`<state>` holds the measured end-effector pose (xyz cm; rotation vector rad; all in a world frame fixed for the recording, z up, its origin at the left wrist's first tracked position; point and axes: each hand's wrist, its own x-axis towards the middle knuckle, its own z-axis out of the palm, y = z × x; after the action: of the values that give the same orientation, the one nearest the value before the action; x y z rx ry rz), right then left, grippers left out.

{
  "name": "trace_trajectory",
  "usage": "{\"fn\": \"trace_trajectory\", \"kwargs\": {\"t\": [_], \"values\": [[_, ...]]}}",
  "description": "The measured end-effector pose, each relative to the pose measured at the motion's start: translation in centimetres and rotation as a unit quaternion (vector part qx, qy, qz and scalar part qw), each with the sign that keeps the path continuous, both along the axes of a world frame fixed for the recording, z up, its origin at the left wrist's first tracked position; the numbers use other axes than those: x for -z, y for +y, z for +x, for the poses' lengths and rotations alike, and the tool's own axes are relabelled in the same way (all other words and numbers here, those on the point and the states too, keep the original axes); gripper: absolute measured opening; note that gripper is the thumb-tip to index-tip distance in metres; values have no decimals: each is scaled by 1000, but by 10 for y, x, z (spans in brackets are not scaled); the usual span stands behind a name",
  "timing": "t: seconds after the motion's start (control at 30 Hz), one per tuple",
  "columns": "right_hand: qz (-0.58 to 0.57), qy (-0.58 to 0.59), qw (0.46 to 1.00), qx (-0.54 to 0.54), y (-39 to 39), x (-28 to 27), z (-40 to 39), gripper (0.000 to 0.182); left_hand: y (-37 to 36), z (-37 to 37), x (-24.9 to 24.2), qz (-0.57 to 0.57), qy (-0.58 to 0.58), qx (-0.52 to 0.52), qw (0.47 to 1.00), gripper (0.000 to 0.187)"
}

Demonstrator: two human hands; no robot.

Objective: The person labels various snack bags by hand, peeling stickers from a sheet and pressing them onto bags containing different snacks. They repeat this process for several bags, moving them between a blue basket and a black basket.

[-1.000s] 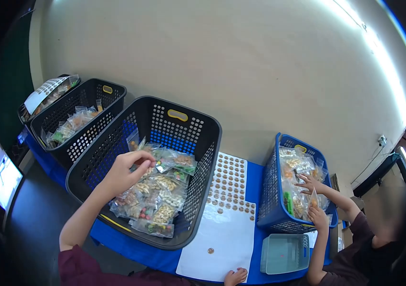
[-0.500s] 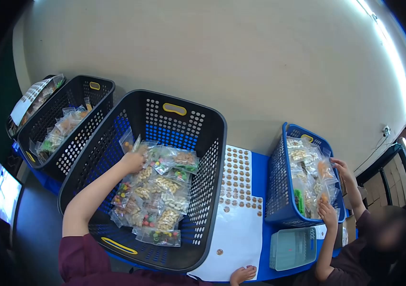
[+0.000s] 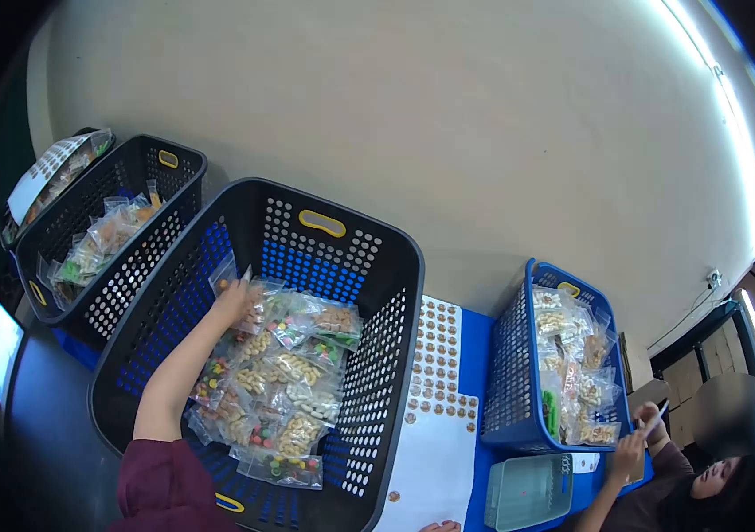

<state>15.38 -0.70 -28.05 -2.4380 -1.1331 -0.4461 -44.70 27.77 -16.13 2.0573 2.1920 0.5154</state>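
- The left hand (image 3: 234,301) reaches into the large black basket (image 3: 375,239) at frame centre, its grip closed on a clear snack bag (image 3: 237,285) at the upper-left edge of the pile.
- The right hand (image 3: 438,527) barely shows at the bottom edge, on the white sticker sheet (image 3: 430,461); its grip cannot be told.
- A co-worker's hands (image 3: 639,434) work at lower right beside the blue basket (image 3: 510,372).

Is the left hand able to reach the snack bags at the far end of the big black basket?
Probably yes: the left hand is already inside the black basket, on the farthest snack bags, with nothing covering them.
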Motion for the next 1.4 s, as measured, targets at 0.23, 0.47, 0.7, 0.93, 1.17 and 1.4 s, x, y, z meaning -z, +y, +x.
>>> {"fn": "trace_trajectory", "kwargs": {"t": [0.23,0.47,0.7,0.93,1.17,1.4], "values": [[-10,13,1000,-7,-12,4,-12,16,-9,0,12,-174,-47,-63,982,45],[-8,57,998,19,-73,9,-25,15,-5,7,-3,-161,54,20,985,34],[0,74,997,25,-77,7,-22,15,-60,94,-166,23,-102,121,987,14],[-17,80,996,29,-77,1,-21,16,-147,173,-281,192,-178,91,961,4],[9,99,995,17,-82,13,-11,17,-238,248,-295,76,-380,133,912,6],[-40,386,916,104,-55,-24,9,17,-284,339,-246,80,-327,269,903,17]]}}
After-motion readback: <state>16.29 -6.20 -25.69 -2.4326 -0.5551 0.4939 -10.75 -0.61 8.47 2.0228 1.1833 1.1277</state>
